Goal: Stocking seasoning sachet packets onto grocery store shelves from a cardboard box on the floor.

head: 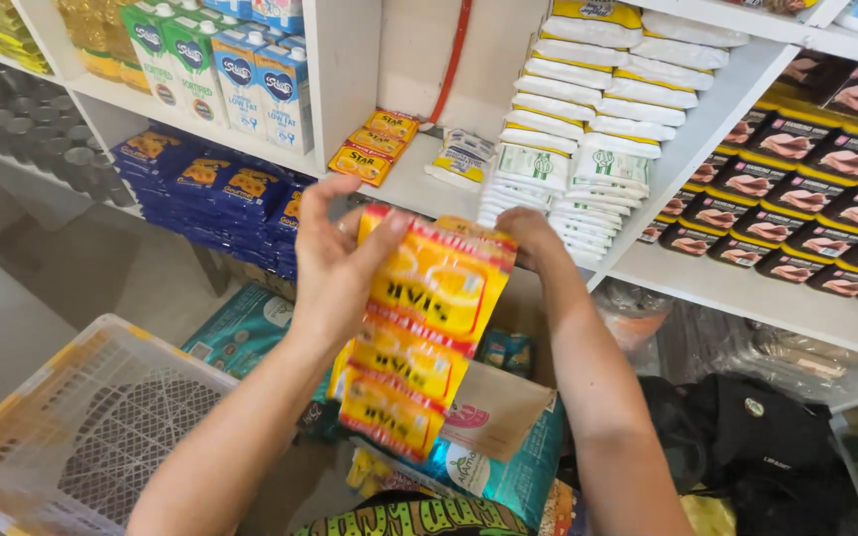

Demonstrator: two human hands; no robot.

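While two hands grip, left hand (335, 268), right hand (528, 238), fingers clamped on three-sachet strip (419, 328)

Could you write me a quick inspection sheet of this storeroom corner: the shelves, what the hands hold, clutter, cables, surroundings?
Surface: white shelf, partly bare in the middle bay.
Job's things: strip of yellow sachets, hanging down, gripped at its top.
Clutter: sealed bags and dark cloth items piled below.
Hands: left hand and right hand both pinch the strip's top edge.
Cables: red cord running down the back wall.
Surroundings: milk cartons, white packets, blue packs, dark packs, empty plastic basket.
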